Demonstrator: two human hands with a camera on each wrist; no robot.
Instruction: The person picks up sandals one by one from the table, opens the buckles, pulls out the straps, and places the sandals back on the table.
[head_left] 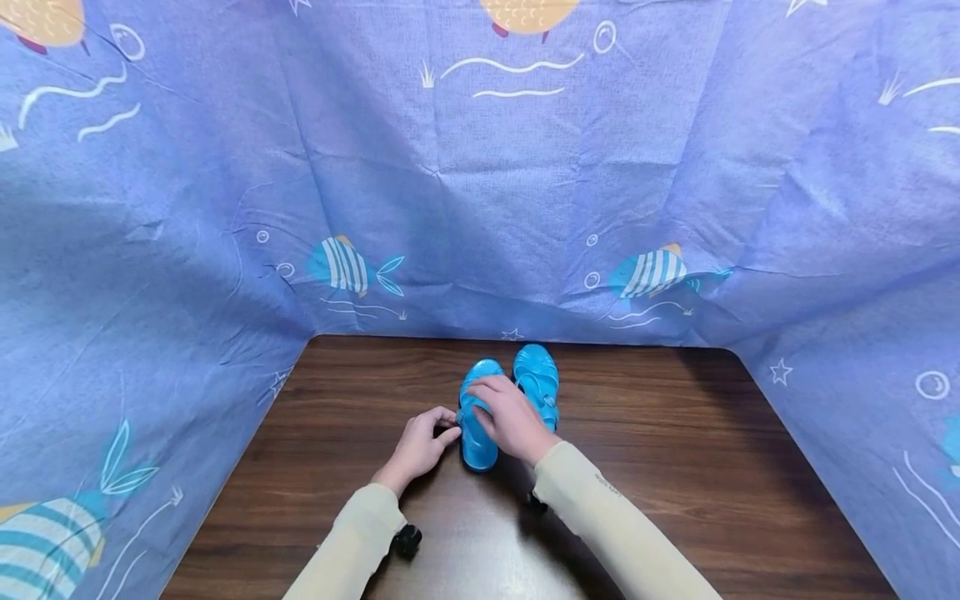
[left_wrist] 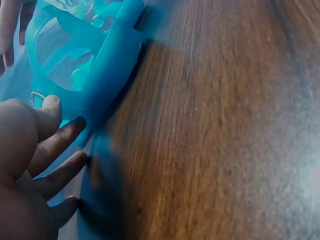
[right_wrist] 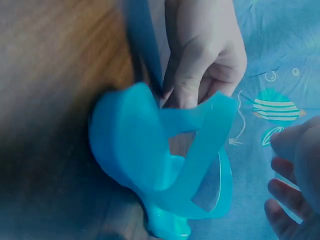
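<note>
Two bright blue sandals stand at the back of the table, side by side. The near sandal [head_left: 479,450] lies between my hands, toe away from me. My left hand [head_left: 418,447] is at its left side; in the left wrist view, thumb and forefinger pinch the strap [left_wrist: 72,100] beside a small metal buckle [left_wrist: 35,98]. The other fingers are spread out loosely. My right hand [head_left: 516,418] hovers above the same sandal, holding nothing; the right wrist view shows its loosely bent fingers [right_wrist: 287,197] apart from the straps. Behind it, the second sandal [head_left: 536,360] is partly hidden by that hand.
The dark wooden table [head_left: 337,375] has rounded back corners. A blue fish-print cloth [head_left: 510,208] hangs behind it and along both sides, meeting the back edge close behind the sandals.
</note>
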